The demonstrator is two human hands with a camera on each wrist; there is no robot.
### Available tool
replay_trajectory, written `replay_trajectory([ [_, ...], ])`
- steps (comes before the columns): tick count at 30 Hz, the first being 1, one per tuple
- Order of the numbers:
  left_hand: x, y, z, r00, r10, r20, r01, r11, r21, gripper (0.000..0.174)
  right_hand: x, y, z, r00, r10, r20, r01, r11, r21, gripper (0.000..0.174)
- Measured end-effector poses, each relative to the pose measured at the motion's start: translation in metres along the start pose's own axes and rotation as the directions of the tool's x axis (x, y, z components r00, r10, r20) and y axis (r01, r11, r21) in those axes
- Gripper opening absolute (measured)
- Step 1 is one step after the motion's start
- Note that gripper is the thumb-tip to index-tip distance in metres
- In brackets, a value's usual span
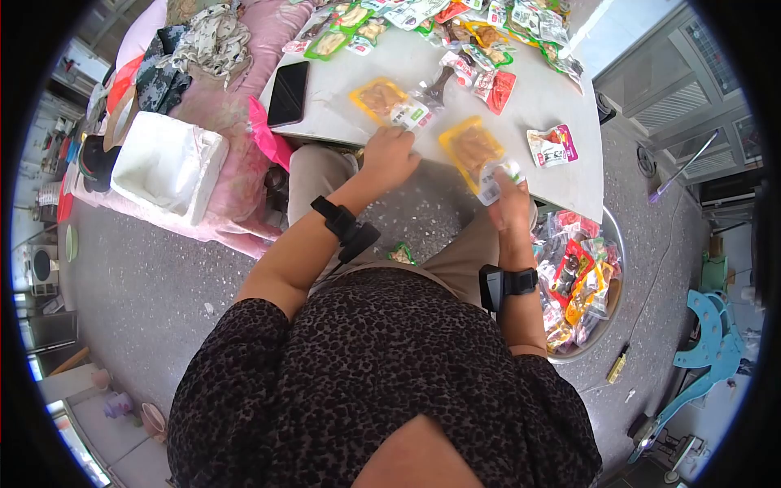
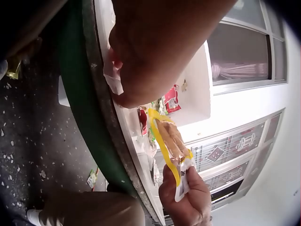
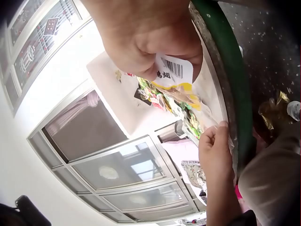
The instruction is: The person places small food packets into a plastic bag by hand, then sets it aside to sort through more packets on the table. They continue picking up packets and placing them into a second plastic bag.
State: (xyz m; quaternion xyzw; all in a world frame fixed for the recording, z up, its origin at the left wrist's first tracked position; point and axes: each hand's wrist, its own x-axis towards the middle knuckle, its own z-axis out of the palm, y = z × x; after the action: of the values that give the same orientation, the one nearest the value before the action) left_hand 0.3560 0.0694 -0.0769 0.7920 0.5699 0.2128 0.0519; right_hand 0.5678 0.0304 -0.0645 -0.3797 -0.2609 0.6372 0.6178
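My right hand (image 1: 511, 202) pinches a yellow-edged snack packet (image 1: 472, 146) by its white label end, holding it up near the table's front edge. Brown meat pieces show through its clear front, and in the right wrist view a barcode is on the label (image 3: 175, 69). My left hand (image 1: 392, 156) is at the table edge, fingers curled on the white end of a second yellow-edged packet (image 1: 377, 98). The left wrist view shows pale plastic (image 2: 113, 77) coming out from under that hand. Beside this packet lies a clear packet with a dark brown piece (image 1: 440, 84).
Several snack packets (image 1: 496, 32) are heaped at the table's back. A black phone (image 1: 289, 93) lies at the left, a purple-and-white packet (image 1: 552, 146) at the right. A metal basin (image 1: 620, 268) of packets stands on the floor at right. A white foam box (image 1: 167, 167) sits on the pink bed.
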Motion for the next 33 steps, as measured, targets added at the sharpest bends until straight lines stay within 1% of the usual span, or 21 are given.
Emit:
replay_trajectory([
  [3, 0.005, -0.009, 0.007, 1.000, -0.018, 0.022, 0.022, 0.988, -0.151, 0.021, 0.001, 0.000, -0.001, 1.000, 0.004, 0.002, -0.004, 1.000, 0.028, 0.022],
  [5, 0.010, -0.015, 0.011, 0.997, -0.075, 0.017, 0.077, 0.975, -0.206, 0.018, -0.002, -0.003, 0.004, 1.000, 0.022, -0.020, -0.021, 0.999, 0.038, 0.022],
  [6, 0.010, -0.014, 0.008, 0.994, -0.105, 0.017, 0.106, 0.966, -0.235, 0.017, -0.001, -0.001, 0.004, 1.000, 0.023, -0.004, -0.023, 0.999, 0.043, 0.022],
  [9, 0.016, -0.012, -0.006, 0.949, -0.233, 0.214, 0.305, 0.853, -0.423, 0.017, 0.005, 0.004, 0.007, 0.999, 0.029, 0.034, -0.031, 0.999, 0.045, 0.022],
  [12, 0.015, -0.011, -0.009, 0.945, -0.282, 0.167, 0.327, 0.808, -0.489, 0.017, 0.009, 0.012, 0.015, 0.997, 0.066, 0.044, -0.068, 0.997, 0.039, 0.021],
  [15, 0.014, -0.007, -0.007, 0.980, -0.195, -0.031, 0.171, 0.916, -0.364, 0.016, 0.011, 0.017, 0.031, 0.993, 0.104, 0.056, -0.106, 0.993, 0.043, 0.021],
  [18, 0.014, 0.004, -0.017, 0.992, -0.093, -0.087, 0.073, 0.974, -0.215, 0.015, 0.016, 0.023, 0.043, 0.986, 0.143, 0.082, -0.142, 0.990, -0.010, 0.022],
  [20, 0.011, 0.017, -0.030, 0.995, -0.064, -0.082, 0.043, 0.969, -0.244, 0.015, 0.022, 0.028, 0.052, 0.979, 0.177, 0.099, -0.176, 0.984, -0.022, 0.022],
  [21, 0.011, 0.021, -0.033, 0.996, -0.049, -0.081, 0.026, 0.965, -0.259, 0.015, 0.028, 0.030, 0.056, 0.973, 0.188, 0.134, -0.187, 0.982, -0.020, 0.023],
  [23, 0.014, 0.024, -0.031, 0.995, -0.072, -0.075, 0.054, 0.974, -0.218, 0.014, 0.042, 0.035, 0.063, 0.958, 0.207, 0.200, -0.208, 0.978, -0.016, 0.024],
  [24, 0.015, 0.024, -0.029, 0.994, -0.083, -0.071, 0.067, 0.978, -0.199, 0.014, 0.047, 0.035, 0.069, 0.945, 0.233, 0.231, -0.221, 0.972, -0.075, 0.025],
  [26, 0.013, 0.020, -0.026, 0.993, -0.002, -0.122, -0.020, 0.984, -0.179, 0.014, 0.056, 0.034, 0.081, 0.917, 0.275, 0.289, -0.227, 0.955, -0.190, 0.027],
  [27, 0.013, 0.018, -0.025, 0.988, 0.042, -0.151, -0.067, 0.984, -0.164, 0.013, 0.063, 0.037, 0.081, 0.911, 0.330, 0.248, -0.253, 0.921, -0.296, 0.028],
  [28, 0.012, 0.015, -0.025, 0.986, 0.045, -0.162, -0.074, 0.981, -0.178, 0.013, 0.072, 0.044, 0.080, 0.904, 0.377, 0.201, -0.277, 0.876, -0.396, 0.029],
  [29, 0.011, 0.013, -0.024, 0.984, 0.049, -0.171, -0.082, 0.978, -0.191, 0.013, 0.080, 0.049, 0.078, 0.897, 0.417, 0.146, -0.302, 0.820, -0.487, 0.030],
  [30, 0.009, 0.011, -0.023, 0.983, 0.053, -0.177, -0.090, 0.975, -0.204, 0.012, 0.073, 0.036, 0.082, 0.915, 0.385, 0.118, -0.197, 0.684, -0.702, 0.025],
  [33, 0.002, 0.009, -0.022, 0.986, 0.022, -0.167, -0.062, 0.970, -0.235, 0.011, 0.070, 0.020, 0.078, 0.906, 0.411, 0.102, -0.128, 0.497, -0.858, 0.018],
])
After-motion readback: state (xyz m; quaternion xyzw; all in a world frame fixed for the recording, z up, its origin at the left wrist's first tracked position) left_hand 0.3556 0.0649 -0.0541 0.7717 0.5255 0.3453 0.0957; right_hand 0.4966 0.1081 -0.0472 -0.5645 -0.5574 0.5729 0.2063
